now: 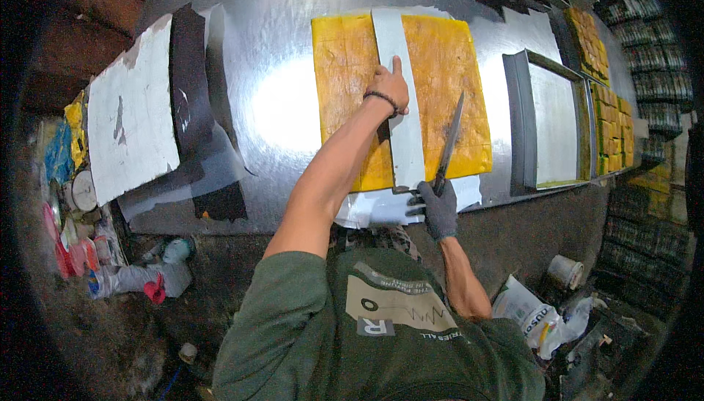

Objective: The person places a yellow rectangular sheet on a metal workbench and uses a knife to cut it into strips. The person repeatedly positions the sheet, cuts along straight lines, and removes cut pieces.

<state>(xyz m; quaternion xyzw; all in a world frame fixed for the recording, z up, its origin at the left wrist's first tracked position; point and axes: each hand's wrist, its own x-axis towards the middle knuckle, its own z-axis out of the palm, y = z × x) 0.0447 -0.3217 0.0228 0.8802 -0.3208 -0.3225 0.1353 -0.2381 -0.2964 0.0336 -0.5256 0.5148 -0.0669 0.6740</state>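
Nearest, the right hand, in a dark glove, was closed around the handle of a long knife at the near edge of the bench, blade angled up and away across the slab. The yellow slab lay flat on white paper in the middle of the steel bench, a broad rectangle with a mottled orange-yellow top, matte, edges fairly square. It looked soft and dense, probably sticky and prone to tearing or sagging if lifted by one corner; better slid on its paper or supported from below with both palms. Running near to far over the slab was a flat metal straightedge, stiff and thin, likely slick on the surface, so it needed pressing down. The bare left hand, a dark band at the wrist, pressed flat on that straightedge, fingers together, pinning not gripping. To the right stood an empty tray with grey walls; beyond it, cut yellow blocks in rows. Far left, a white board with a dark sheet at its edge.
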